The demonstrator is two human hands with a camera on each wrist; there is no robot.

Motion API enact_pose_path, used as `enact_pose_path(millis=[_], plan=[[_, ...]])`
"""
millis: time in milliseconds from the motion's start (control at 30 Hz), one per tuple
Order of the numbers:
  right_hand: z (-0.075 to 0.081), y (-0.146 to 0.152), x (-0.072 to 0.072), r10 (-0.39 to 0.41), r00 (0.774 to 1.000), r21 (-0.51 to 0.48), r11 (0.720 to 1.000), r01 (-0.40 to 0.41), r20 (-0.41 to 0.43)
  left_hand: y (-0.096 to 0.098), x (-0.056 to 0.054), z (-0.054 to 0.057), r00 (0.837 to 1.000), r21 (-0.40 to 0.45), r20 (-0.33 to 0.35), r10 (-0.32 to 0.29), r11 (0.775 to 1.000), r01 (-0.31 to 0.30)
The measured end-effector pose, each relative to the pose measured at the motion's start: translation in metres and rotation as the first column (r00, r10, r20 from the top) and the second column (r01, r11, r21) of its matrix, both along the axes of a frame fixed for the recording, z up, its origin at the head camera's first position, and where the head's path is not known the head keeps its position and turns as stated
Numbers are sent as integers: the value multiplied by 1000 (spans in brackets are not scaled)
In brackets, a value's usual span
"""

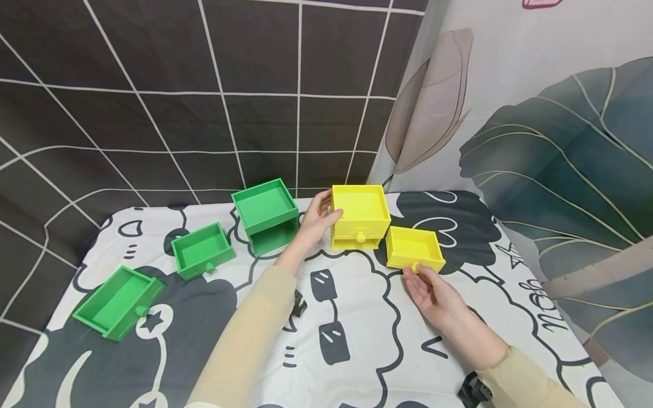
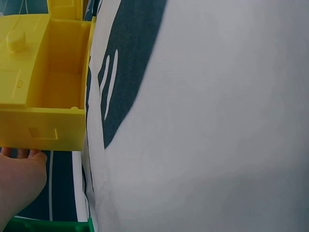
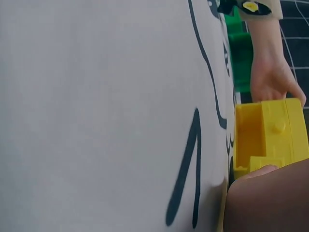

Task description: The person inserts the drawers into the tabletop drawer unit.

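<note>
A small yellow cabinet (image 1: 359, 204) stands near the back of the bed-like surface, its upper drawer with a round knob in place and its lower slot open. My left hand (image 1: 317, 220) holds the cabinet by its left side, thumb over the top edge. To the right of the cabinet sits a yellow drawer (image 1: 415, 245), pulled clear of it. My right hand (image 1: 433, 297) pinches that drawer's front knob between thumb and fingers. In the left wrist view, the fingertips (image 2: 21, 153) meet the cabinet's side. The right wrist view shows the cabinet's open slot (image 3: 248, 133).
A green cabinet (image 1: 266, 207) with an open front stands left of my left hand. Two green drawers, a smaller one (image 1: 203, 249) and a larger one (image 1: 117, 300), lie farther left. A dark gridded cloth (image 1: 260, 122) hangs behind; a leaf-patterned cloth (image 1: 561, 170) hangs at right.
</note>
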State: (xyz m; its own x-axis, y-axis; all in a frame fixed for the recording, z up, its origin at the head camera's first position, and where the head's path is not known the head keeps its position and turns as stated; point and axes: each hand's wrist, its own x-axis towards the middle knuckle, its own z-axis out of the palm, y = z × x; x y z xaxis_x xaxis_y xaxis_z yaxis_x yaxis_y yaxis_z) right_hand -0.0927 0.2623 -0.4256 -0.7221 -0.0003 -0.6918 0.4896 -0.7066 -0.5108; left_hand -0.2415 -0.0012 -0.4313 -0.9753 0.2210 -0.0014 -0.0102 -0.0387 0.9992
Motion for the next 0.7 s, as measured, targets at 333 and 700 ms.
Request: enact_pose_path(millis=[333, 700], plan=[[-4, -6, 11, 18, 1000, 40, 999, -17, -24, 0, 1, -1, 1000, 7, -5, -1, 1000, 1], [-7, -10, 21, 62, 998, 60, 996, -61, -13, 1, -2, -4, 1000, 16, -15, -10, 1000, 10]])
